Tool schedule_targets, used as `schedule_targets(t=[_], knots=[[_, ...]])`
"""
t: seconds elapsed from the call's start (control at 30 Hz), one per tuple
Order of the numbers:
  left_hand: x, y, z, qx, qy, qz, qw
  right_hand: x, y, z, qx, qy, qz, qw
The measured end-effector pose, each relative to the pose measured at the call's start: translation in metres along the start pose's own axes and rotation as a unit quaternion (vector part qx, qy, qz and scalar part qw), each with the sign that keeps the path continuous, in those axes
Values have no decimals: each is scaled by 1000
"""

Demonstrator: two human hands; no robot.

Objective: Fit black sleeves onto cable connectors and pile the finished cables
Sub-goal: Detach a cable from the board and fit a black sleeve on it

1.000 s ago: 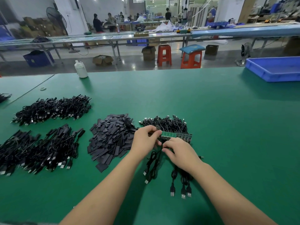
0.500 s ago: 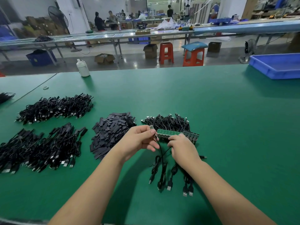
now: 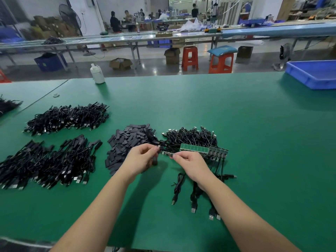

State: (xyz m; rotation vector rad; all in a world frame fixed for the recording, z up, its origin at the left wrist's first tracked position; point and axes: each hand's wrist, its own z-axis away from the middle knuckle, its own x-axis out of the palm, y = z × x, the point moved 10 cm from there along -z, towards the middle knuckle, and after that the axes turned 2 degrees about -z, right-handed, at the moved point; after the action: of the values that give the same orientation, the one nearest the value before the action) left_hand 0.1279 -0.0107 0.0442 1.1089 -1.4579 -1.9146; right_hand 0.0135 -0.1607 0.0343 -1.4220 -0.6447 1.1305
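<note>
My left hand (image 3: 141,160) pinches a small black sleeve (image 3: 157,149) in its fingertips, just in front of the loose heap of black sleeves (image 3: 127,144). My right hand (image 3: 190,165) pinches the narrow green connector board (image 3: 166,153) of one cable, its tip pointing at the sleeve. That cable (image 3: 179,186) hangs down to the table. A panel of green boards (image 3: 194,148) with cables attached lies behind my right hand, in front of a heap of bare cables (image 3: 190,136). Piles of sleeved cables (image 3: 45,162) lie at the left.
Another cable pile (image 3: 67,117) lies far left on the green table (image 3: 236,124). A white bottle (image 3: 97,73) stands at the far edge. A blue tray (image 3: 312,73) sits at the far right. Several USB plugs (image 3: 211,215) trail toward me.
My left hand went to the sleeve heap and came back holding a sleeve. My right hand lifted one connector board off the panel and turned it toward the left hand.
</note>
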Motion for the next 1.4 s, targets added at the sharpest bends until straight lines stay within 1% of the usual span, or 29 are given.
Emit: schedule_targets(t=[0.03, 0.07, 0.1, 0.13, 0.2, 0.27, 0.33, 0.43, 0.53, 0.63, 0.73, 0.83, 0.87, 0.9, 0.97, 1.0, 1.07, 1.13, 1.2, 1.3, 1.4], knots=[[-15, -9, -1, 0, 40, -100, 994, 0, 3, 1, 8, 5, 12, 1000], [-29, -17, -2, 1, 73, -218, 973, -2, 7, 2, 14, 11, 26, 1000], [-39, -24, -1, -1, 91, -320, 943, -3, 11, 2, 19, 14, 38, 999], [-45, -33, -1, -3, 95, -387, 917, -4, 15, 2, 24, 12, 49, 998], [-44, -50, -1, 6, 77, -458, 886, 1, 19, 3, 24, -5, 84, 996], [-30, -61, -1, 38, 49, -503, 862, 6, 20, 3, 20, -15, 118, 993], [-18, -69, -1, 54, 32, -528, 847, 8, 20, 3, 19, -16, 122, 992], [-11, -80, 0, 40, 29, -553, 832, 5, 21, 5, 19, -15, 114, 993], [-9, -80, 1, 44, 42, -541, 839, 0, 22, 7, 17, -13, 89, 996], [-2, -77, 1, 60, 33, -512, 857, -6, 20, 7, 9, -3, 75, 997], [2, -79, 0, 39, 22, -473, 880, -12, 14, 8, -8, 13, 60, 998], [0, -84, -3, -8, 17, -407, 913, -20, 14, 5, -2, 39, 44, 998], [1, -86, -4, -19, 9, -393, 919, -23, 13, 5, -4, 48, 49, 998], [3, -86, -4, -21, -3, -396, 918, -26, 12, 5, -7, 57, 55, 997], [11, -81, -3, -3, -24, -405, 914, -30, 10, 5, -19, 65, 53, 996], [14, -76, -1, 10, -27, -392, 920, -30, 8, 6, -28, 65, 50, 996], [14, -63, 1, 22, -18, -335, 942, -32, 5, 8, -44, 68, 63, 995], [15, -46, 3, 25, -24, -254, 967, -34, 2, 8, -51, 75, 100, 991], [18, -22, 5, 49, -39, -198, 978, -35, 1, 7, -50, 74, 135, 987], [23, 13, 11, 121, -28, -219, 968, -32, 2, 6, -40, 60, 172, 982], [33, 28, 16, 152, -44, -232, 960, -30, 5, 5, -25, 43, 165, 985]])
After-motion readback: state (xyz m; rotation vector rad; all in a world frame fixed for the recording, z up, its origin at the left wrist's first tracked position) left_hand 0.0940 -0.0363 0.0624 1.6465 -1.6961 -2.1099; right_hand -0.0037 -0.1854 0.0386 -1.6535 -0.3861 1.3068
